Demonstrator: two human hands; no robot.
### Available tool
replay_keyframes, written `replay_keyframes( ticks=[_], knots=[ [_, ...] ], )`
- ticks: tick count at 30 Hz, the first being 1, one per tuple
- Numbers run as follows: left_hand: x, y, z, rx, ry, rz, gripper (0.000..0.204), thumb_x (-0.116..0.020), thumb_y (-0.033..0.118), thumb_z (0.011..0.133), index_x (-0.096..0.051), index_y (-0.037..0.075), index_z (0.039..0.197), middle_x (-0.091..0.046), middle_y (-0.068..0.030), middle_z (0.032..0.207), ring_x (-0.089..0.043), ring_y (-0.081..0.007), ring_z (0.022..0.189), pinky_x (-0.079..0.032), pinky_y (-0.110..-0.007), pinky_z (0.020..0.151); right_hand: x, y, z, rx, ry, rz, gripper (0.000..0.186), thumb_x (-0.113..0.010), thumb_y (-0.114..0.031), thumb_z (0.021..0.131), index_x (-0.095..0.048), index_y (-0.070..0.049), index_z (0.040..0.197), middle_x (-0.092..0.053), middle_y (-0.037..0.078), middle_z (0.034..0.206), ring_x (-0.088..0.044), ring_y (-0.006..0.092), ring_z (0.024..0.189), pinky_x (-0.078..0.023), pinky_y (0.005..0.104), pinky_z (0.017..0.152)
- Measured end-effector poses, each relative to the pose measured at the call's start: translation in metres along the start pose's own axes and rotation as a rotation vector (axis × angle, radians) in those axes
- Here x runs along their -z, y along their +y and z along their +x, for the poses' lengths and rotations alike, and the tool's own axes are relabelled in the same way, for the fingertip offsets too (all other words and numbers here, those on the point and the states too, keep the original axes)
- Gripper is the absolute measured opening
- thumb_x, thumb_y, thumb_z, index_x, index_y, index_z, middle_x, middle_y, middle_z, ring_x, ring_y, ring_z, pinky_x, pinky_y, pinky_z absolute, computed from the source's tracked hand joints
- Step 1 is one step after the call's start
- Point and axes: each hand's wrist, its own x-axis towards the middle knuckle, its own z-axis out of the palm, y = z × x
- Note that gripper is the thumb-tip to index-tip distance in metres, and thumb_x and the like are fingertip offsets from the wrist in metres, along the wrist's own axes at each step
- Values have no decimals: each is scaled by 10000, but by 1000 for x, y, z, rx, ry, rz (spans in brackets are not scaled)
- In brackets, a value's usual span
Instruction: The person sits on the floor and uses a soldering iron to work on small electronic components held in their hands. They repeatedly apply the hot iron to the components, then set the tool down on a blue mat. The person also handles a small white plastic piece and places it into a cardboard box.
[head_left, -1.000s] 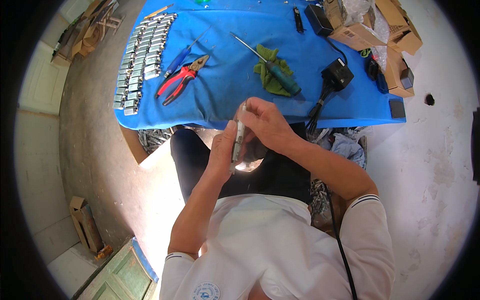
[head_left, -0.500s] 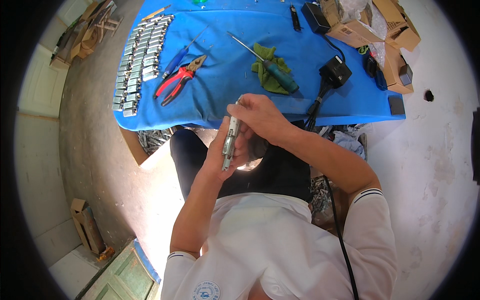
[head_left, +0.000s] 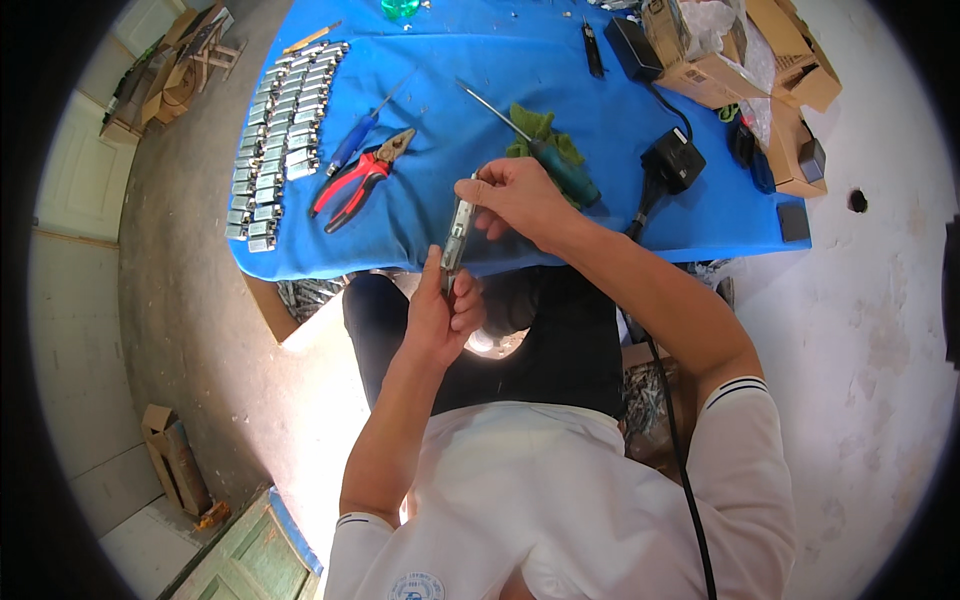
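Note:
A long, slim silver metal part (head_left: 458,232) with slots and small fittings is held up between both hands, tilted, above my lap by the table's front edge. My left hand (head_left: 437,318) is closed round its lower end, thumb along one side. At its top end, my right hand (head_left: 520,203) pinches it between thumb and fingers. What exactly the part is, I cannot make out. Beyond my right hand lie a teal-handled screwdriver (head_left: 568,174) and a crumpled green cloth (head_left: 535,122). Red-and-black pliers (head_left: 362,178) and a blue-handled screwdriver (head_left: 352,142) rest to the left.
Rows of small silver metal pieces (head_left: 270,170) line the left side of the blue-covered table (head_left: 450,100). A black power adapter (head_left: 672,158) with cables sits at the right, near open cardboard boxes (head_left: 715,75). Under the table stands a box of metal parts (head_left: 275,305).
Both hands have moved slightly away from me with the metal part. The left hand has slid toward its lower end, so the hands are farther apart. The view has shifted a little.

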Motion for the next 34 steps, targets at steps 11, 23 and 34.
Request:
replay_keyframes(
  ticks=[11,23,34],
  knots=[
    [-3,1,3,-19,21,-76,553,-326,556,963,-356,136,605,-296,19,503,-239,-88,374,-218,-222,376,1,-6,22,-110,-8,-85,331,-732,-306,786,-632,9,788,-600,51,665,-554,103,527,-442,224,426],
    [-1,-2,10,-133,52,8,559,-352,588,943,-341,142,607,-284,28,506,-218,-82,387,-199,-223,378,11,-9,12,-58,28,-51,271,-684,-247,821,-651,21,840,-629,70,702,-604,123,572,-476,237,465],
    [3,-8,11,-224,233,230,559,-451,635,878,-361,140,635,-281,36,534,-216,-75,418,-173,-218,376,69,6,-18,336,506,-1233,335,-721,-315,735,-655,-80,965,-641,142,1005,-613,287,924,-494,400,749]
  ],
)
